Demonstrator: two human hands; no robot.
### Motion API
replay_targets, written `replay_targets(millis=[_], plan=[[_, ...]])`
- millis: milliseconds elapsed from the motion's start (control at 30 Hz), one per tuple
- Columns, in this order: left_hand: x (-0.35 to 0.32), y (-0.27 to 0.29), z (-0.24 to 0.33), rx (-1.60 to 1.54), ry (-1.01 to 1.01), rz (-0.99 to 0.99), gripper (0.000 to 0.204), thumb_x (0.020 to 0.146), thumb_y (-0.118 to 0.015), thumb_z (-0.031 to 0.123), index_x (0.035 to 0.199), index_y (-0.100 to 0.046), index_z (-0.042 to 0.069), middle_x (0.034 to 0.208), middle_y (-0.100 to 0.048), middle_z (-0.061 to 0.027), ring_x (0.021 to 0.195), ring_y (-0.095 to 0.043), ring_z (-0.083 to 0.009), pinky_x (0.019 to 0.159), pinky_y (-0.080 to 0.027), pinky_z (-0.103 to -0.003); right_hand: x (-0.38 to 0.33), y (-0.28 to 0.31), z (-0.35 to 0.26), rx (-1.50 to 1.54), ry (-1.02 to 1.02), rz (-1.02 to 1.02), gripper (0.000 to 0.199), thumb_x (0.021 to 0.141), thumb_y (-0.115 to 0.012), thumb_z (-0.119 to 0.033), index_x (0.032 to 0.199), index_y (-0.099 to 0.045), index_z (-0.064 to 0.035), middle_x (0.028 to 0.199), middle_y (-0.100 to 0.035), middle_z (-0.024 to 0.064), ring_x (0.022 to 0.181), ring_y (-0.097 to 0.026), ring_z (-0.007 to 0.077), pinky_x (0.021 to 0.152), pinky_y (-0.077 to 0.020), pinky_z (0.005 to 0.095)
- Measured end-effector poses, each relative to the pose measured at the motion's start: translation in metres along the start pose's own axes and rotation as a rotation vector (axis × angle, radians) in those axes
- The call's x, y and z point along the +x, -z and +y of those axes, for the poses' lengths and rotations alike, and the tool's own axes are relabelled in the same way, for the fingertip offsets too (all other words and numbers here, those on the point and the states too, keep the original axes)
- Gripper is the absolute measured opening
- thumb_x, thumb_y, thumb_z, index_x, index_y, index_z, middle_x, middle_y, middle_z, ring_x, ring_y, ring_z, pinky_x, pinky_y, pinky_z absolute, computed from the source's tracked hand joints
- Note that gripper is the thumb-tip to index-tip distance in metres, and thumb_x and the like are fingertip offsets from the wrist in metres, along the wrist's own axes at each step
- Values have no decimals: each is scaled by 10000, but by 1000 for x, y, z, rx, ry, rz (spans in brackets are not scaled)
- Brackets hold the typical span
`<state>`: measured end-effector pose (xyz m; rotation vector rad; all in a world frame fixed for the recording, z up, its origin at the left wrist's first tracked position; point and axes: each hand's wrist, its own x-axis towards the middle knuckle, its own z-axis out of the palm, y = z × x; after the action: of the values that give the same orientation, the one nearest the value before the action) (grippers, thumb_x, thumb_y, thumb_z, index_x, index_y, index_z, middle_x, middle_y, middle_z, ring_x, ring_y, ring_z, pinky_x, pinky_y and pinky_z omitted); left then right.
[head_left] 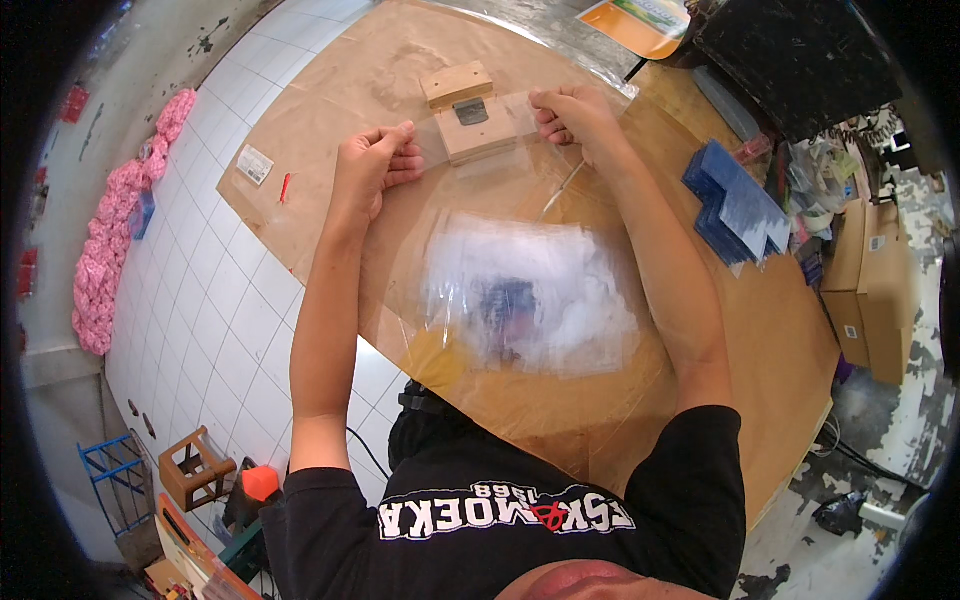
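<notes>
Two bare forearms run up from the lower edge over a brown wooden table [770, 330]. Nearest the body, mid-frame, lies a loose stack of clear plastic bags [525, 295], blurry and glary, with something dark showing through; can't tell what it is.

Farther up, both hands are closed, well apart from each other. Left hand [372, 160], centre-left, fist-like, pinches the left edge of a clear plastic sheet [500, 150]. Right hand [572, 118], upper centre, fingers curled, pinches the right edge of the same sheet. The sheet spans between them and drapes over a small wooden block jig [472, 115] with a grey metal plate on top, which sits between the hands and touches the table. A thin pale stick [563, 188] lies just below the right hand.

Left of the left hand, on the table's corner: a small white label [254, 164] and a short red bit [285, 187].

Right side of frame, a fanned pile of blue cards [735, 205]; beyond it at the far right, cardboard boxes [868, 285]. Upper right corner, a black crate [800, 55]; top centre, an orange leaflet [640, 22].

Left edge of frame, white tiled floor [215, 300] with a row of pink packets [115, 240]. Lower left, a small wooden stool [195, 468].
</notes>
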<state>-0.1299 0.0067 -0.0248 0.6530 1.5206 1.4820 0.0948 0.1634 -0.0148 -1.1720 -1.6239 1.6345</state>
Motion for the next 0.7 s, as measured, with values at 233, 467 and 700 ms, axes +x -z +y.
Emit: replay_targets(millis=[233, 467, 700], plan=[[3, 1, -4, -41, -19, -3, 197, 861, -676, 192, 830, -641, 0, 751, -620, -74, 616, -619, -139, 565, -555, -263, 4, 2, 2, -30, -13, -2, 232, 831, -689, -259, 753, -630, -48, 695, -594, 22, 557, -544, 81, 493, -425, 208], [1, 2, -2, -34, -16, -11, 205, 854, -677, 201, 827, -637, 2, 752, -616, -69, 621, -620, -138, 568, -551, -261, 6, 2, 4, -40, -12, -12, 223, 834, -687, -253, 748, -631, -55, 693, -594, 16, 555, -542, 76, 496, -424, 206], [3, 2, -4, -50, -32, 5, 248, 844, -687, 230, 855, -633, -12, 747, -615, -76, 622, -622, -148, 571, -554, -269, 2, 0, 2, -21, -4, -11, 226, 837, -686, -258, 780, -636, -45, 708, -595, 17, 563, -545, 77, 494, -421, 205]])
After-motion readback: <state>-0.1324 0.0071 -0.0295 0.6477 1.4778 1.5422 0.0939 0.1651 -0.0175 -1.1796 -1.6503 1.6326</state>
